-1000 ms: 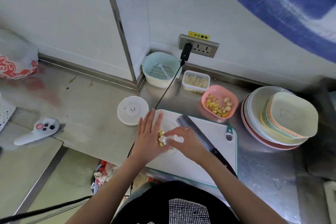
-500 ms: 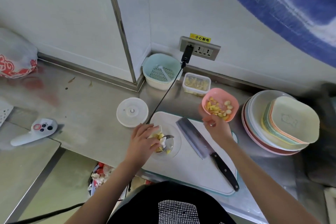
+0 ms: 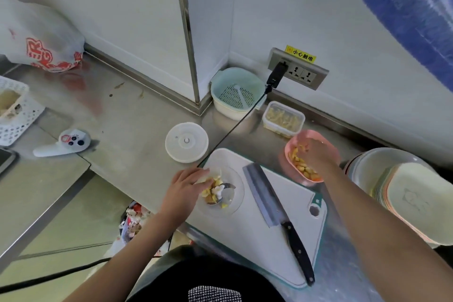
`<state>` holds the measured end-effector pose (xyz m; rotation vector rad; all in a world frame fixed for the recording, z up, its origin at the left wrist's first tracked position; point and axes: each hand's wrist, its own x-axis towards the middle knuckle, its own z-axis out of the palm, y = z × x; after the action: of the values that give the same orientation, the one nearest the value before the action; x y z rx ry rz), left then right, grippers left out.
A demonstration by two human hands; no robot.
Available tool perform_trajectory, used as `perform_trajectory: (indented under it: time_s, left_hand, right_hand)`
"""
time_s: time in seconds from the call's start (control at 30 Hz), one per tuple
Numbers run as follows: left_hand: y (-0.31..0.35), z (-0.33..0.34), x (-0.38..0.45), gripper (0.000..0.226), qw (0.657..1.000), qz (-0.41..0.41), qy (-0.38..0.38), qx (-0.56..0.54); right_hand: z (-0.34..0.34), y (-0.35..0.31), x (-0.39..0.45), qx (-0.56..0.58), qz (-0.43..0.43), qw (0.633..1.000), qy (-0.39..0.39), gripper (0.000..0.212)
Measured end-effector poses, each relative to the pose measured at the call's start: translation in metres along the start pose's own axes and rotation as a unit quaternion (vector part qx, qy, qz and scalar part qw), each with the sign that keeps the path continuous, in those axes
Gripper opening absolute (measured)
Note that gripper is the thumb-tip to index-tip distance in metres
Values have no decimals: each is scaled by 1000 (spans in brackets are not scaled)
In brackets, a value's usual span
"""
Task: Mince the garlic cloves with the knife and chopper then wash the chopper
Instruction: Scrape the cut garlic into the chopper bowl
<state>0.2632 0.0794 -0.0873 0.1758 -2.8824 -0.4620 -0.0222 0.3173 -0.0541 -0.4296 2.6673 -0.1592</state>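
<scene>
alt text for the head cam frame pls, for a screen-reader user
A person's right hand reaches into a pink bowl of garlic pieces while the left hand steadies a clear chopper bowl holding garlic on a white cutting board. A cleaver lies unused between them.

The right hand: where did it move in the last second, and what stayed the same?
The right hand left the chopper bowl and reached right into the pink bowl of garlic. The left hand stayed holding the chopper bowl. The knife remained on the cutting board.
</scene>
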Motion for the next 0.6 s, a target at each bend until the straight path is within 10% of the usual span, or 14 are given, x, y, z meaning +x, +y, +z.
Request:
perform_trajectory:
  time_s: [0.33, 0.6]
  left_hand:
    - [31, -8, -2, 54, 943, -309, -15, -123]
    - [27, -18, 6, 38, 934, -324, -18, -151]
  right_hand:
    - [13, -6, 11, -49, -24, 998, 8, 28]
    - [18, -17, 11, 1, -30, 999, 29, 13]
